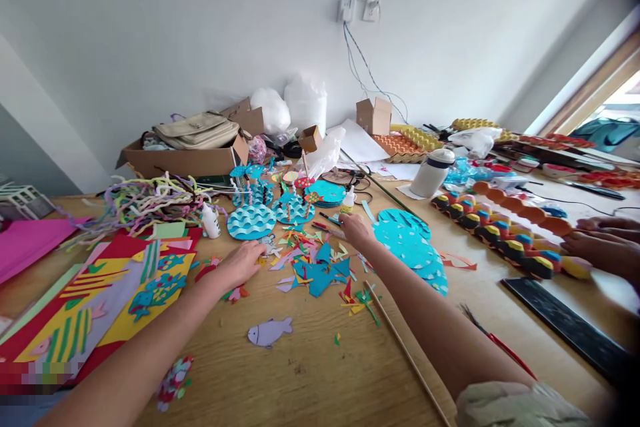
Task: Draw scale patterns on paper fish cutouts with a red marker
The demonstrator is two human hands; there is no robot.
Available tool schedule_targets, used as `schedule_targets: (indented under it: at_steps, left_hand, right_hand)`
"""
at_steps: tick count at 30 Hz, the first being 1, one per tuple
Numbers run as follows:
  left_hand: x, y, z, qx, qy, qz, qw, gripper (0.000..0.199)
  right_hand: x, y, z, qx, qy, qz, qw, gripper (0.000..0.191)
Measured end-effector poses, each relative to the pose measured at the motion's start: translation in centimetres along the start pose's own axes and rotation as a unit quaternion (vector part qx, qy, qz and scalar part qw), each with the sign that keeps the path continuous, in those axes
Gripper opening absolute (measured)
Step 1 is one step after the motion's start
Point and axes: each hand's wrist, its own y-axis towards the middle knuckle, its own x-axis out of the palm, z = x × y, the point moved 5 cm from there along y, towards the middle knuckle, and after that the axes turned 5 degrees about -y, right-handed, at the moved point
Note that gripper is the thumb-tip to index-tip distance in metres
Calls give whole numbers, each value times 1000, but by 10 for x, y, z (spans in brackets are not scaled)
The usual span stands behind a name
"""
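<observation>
My left hand (245,260) lies low over the table, fingers stretched toward a small grey paper cutout (271,245); whether it touches the cutout is unclear. My right hand (357,230) reaches forward with its fingers curled in, beside slim pens (327,219) and just in front of a small glue bottle (349,199); what it holds, if anything, is hidden. Between the hands spread colored paper scraps (320,270). Ahead stand a blue wavy paper disc (251,222) and decorated discs with paper fish (293,207). Nearer me lies a purple paper fish (270,332).
A white glue bottle (211,221) stands left, near fuzzy pipe cleaners (150,203) and colored sheets (105,287). Blue discs (407,247), a thin stick (405,350) and red-handled scissors (505,347) lie right. Another person's hand (603,247) touches painted egg-carton strips (495,230).
</observation>
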Motion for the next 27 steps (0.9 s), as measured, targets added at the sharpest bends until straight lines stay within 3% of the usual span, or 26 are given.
schedule_targets:
  at_steps: [6, 16, 22, 27]
  left_hand:
    - [-1, 1, -2, -3, -11, -22, 1000, 30]
    - [-14, 10, 1, 8, -63, -54, 997, 30]
    - [-27, 13, -7, -10, -113, -21, 993, 30]
    - [-40, 14, -24, -46, -159, 39, 985, 31]
  right_hand:
    - [8, 16, -4, -28, -23, -18, 999, 28]
    - [3, 8, -25, -71, -29, -36, 996, 28]
    - [-3, 10, -30, -51, -22, -52, 997, 28]
    - [-6, 8, -29, -26, -3, -30, 999, 30]
